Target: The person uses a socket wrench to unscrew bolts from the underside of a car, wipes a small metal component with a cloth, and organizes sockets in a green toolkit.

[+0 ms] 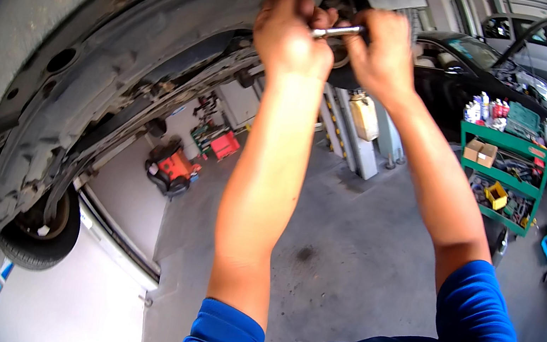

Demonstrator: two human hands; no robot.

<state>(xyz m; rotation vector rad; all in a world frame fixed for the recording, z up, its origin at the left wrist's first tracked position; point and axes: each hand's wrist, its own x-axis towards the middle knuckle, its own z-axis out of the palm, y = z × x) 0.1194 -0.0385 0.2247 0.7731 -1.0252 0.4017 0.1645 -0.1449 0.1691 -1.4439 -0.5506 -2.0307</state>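
Observation:
Both arms reach up to the underside of a raised car [113, 52]. My left hand [288, 30] and my right hand [382, 52] are closed on a shiny metal wrench [337, 32] held between them, close under the car's dark underbody near the top middle. The wrench's working end is hidden behind my left hand's fingers. Blue sleeves cover my upper arms at the bottom.
The car's wheel [39, 227] hangs at lower left. A green tool cart [505, 175] with boxes and bottles stands at right. A black car [476, 67] and a silver car [538, 37] with open hoods are behind it. A red machine [174, 166] sits on the concrete floor.

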